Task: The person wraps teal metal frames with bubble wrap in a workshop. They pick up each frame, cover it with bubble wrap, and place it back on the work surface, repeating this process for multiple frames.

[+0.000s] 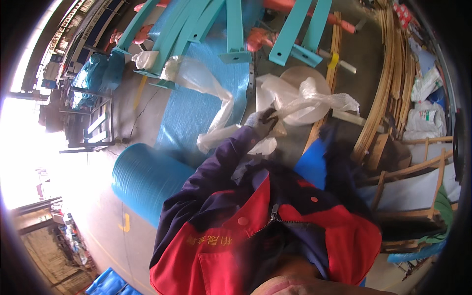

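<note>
My left hand (263, 122), in a grey and dark glove, is closed on a strip of translucent white bubble wrap (223, 109). From there the strip runs left, then up to the padded end (172, 69) of a turquoise steel beam (206, 22). Just beyond the hand lies a round roll of white wrap (300, 78), with a loose twisted end (339, 102) trailing right. My right hand (328, 132) is a dark blur beside the roll; its fingers cannot be made out.
Several turquoise beams (290, 32) rest on orange-red supports (260, 39). Under them spreads a blue wrap sheet (196, 108), with a large blue roll (147, 179) at left. Long wooden strips (386, 88) and white sacks (425, 123) stand at right. A dark metal rack (93, 123) is at left.
</note>
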{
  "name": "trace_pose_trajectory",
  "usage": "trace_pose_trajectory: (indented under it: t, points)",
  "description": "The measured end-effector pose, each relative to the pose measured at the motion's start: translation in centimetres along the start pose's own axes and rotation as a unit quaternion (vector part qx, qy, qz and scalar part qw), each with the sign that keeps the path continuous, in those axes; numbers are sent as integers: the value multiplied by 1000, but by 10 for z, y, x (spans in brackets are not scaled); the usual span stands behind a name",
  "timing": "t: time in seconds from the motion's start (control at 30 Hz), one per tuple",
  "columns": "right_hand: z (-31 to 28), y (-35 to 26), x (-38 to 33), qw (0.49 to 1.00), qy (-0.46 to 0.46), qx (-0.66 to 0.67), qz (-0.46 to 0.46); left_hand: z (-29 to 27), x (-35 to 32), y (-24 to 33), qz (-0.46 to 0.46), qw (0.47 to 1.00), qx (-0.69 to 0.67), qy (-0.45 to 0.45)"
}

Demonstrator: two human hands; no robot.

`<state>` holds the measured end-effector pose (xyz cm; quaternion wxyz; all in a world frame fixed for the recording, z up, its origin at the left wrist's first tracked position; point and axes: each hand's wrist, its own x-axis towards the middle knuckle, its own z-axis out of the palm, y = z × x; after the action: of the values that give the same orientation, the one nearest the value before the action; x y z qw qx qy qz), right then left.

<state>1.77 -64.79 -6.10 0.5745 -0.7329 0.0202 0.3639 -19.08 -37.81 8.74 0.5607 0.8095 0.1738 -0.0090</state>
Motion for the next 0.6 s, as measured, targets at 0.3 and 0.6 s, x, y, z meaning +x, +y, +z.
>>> trace_pose_trajectory:
  t: [0.3, 0.6]
  points:
    - [151, -75, -35, 824, -182, 536, -13, 17, -12, -42, 32, 980, 198, 3]
    - [128, -17, 44, 931, 17, 355, 80, 73, 33, -28, -183, 970, 84, -133]
